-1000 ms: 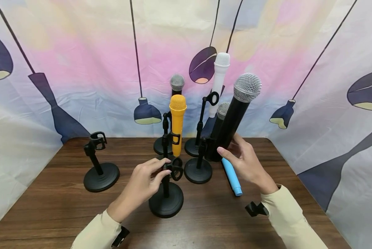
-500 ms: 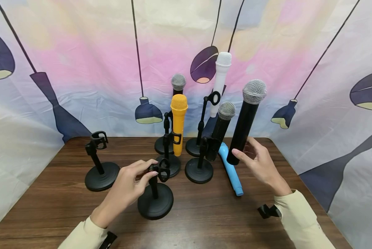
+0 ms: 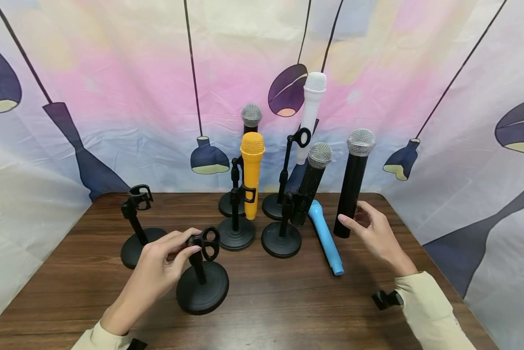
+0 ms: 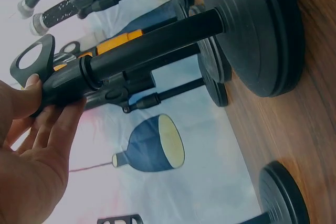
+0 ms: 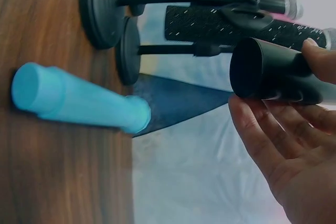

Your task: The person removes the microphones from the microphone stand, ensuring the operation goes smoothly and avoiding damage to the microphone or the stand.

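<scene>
My left hand (image 3: 163, 260) pinches the top of a black microphone stand (image 3: 202, 287) just below its ring clip. In the left wrist view, thumb and fingers hold the head of that stand (image 4: 157, 43), whose round base looks close to the tabletop; whether it touches I cannot tell. On the right, my right hand (image 3: 377, 236) grips the lower end of a plain black microphone (image 3: 351, 187) with a silver mesh head, held nearly upright. From the right wrist view, the open bottom end of this microphone (image 5: 247, 69) hangs above the table. A blue microphone (image 3: 327, 240) lies left of it.
A speckled black microphone (image 3: 310, 187) leans in a stand (image 3: 281, 240). Behind are a yellow microphone (image 3: 251, 175) in its stand, a white microphone (image 3: 311, 112) and another silver-headed one (image 3: 251, 116). A stand with an unfilled clip (image 3: 139, 199) is at left on the wooden table (image 3: 288, 311).
My left hand has carried the stand leftward and slightly nearer. My right hand has moved right and down with the black microphone, away from the speckled one, and it is more upright.
</scene>
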A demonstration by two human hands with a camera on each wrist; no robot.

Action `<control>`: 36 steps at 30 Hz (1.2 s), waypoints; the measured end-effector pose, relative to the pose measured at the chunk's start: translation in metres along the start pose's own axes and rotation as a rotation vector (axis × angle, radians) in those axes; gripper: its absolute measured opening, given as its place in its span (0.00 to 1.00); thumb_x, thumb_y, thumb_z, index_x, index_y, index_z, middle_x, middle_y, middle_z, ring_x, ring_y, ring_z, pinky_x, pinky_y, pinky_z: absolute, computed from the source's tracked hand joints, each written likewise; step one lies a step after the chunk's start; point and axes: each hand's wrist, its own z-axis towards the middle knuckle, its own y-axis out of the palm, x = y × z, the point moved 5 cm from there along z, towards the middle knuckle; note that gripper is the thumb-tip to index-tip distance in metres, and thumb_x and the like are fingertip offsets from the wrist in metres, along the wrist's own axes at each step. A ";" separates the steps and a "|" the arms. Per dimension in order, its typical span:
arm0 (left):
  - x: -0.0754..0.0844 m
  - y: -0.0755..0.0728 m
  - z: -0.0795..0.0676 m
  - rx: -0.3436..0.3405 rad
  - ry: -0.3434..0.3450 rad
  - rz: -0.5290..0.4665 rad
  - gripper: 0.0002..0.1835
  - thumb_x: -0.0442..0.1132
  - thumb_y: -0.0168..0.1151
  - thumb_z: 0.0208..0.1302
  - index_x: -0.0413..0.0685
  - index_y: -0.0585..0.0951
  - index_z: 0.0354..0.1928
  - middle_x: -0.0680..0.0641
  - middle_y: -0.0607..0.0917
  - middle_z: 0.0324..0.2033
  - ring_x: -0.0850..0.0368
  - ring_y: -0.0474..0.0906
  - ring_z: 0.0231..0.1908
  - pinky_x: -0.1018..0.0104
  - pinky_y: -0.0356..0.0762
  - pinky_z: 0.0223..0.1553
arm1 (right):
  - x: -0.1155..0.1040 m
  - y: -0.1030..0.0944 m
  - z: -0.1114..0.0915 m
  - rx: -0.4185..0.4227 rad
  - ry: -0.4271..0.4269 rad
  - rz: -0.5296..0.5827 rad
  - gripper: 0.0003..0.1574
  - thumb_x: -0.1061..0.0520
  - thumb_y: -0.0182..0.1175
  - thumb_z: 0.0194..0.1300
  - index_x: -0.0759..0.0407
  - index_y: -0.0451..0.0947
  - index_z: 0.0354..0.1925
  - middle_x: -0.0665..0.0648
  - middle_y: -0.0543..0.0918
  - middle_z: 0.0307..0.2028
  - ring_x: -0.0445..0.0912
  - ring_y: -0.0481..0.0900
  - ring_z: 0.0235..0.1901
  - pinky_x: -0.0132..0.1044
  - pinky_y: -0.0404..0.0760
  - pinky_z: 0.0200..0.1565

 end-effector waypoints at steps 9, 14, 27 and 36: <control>-0.006 -0.015 -0.011 0.048 0.001 0.011 0.26 0.20 0.73 0.52 0.48 0.87 0.54 0.60 0.78 0.29 0.70 0.60 0.19 0.79 0.60 0.21 | 0.025 0.004 -0.001 -0.042 0.075 -0.017 0.31 0.46 0.63 0.73 0.65 0.72 0.64 0.64 0.83 0.45 0.46 0.84 0.35 0.38 0.81 0.37; -0.009 -0.023 -0.016 0.070 0.001 0.035 0.27 0.18 0.73 0.49 0.46 0.87 0.53 0.58 0.78 0.28 0.71 0.59 0.19 0.78 0.59 0.21 | 0.035 0.009 -0.003 -0.086 0.128 -0.008 0.32 0.44 0.64 0.72 0.65 0.74 0.62 0.65 0.83 0.46 0.47 0.85 0.33 0.42 0.83 0.37; -0.024 -0.051 -0.032 0.103 -0.068 0.109 0.28 0.17 0.73 0.50 0.45 0.87 0.54 0.60 0.77 0.27 0.72 0.59 0.20 0.76 0.58 0.20 | 0.058 0.021 -0.010 -0.219 0.270 -0.031 0.47 0.41 0.64 0.71 0.74 0.64 0.69 0.73 0.81 0.51 0.49 0.86 0.29 0.46 0.86 0.39; -0.029 -0.072 -0.040 0.120 -0.071 0.190 0.28 0.17 0.72 0.50 0.42 0.86 0.54 0.60 0.76 0.25 0.76 0.58 0.19 0.79 0.58 0.20 | 0.072 0.029 -0.013 -0.256 0.336 -0.052 0.48 0.40 0.65 0.69 0.78 0.65 0.66 0.69 0.82 0.44 0.50 0.86 0.28 0.44 0.87 0.33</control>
